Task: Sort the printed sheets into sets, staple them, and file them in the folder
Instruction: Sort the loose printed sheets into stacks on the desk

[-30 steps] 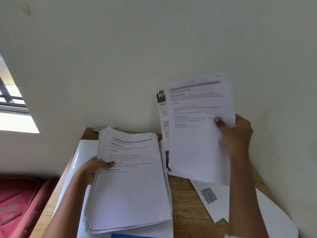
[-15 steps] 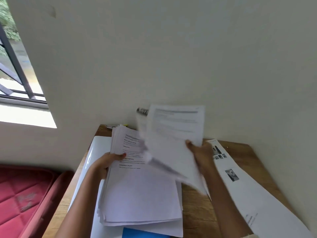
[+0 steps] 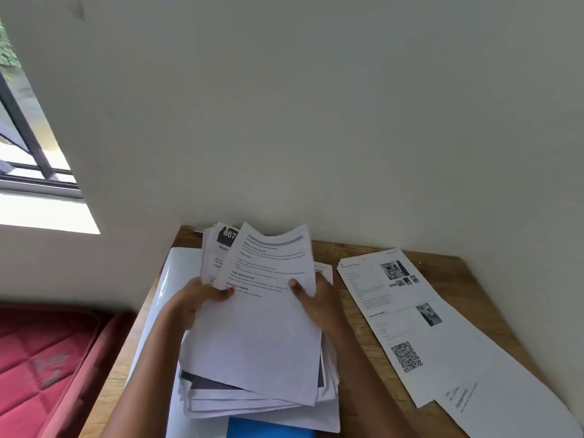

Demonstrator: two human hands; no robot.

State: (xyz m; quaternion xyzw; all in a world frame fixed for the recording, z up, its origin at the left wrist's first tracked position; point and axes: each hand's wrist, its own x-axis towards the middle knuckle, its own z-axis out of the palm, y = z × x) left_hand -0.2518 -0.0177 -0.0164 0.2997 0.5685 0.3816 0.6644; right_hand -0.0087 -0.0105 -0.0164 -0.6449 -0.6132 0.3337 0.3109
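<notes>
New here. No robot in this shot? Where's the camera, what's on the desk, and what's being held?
There is no machine here: a person works with bare hands, and the single camera sits on their head, looking forward and down. That is why both arms come in from the bottom edge.

The left hand grips a thick stack of printed sheets at its left edge. The right hand pinches the top sheet, thumb on top; that sheet lies skewed across the stack.

On the wooden table, loose sheets with photos and a QR code lie to the right. A blue corner, probably the folder, shows under the stack at the near edge.
</notes>
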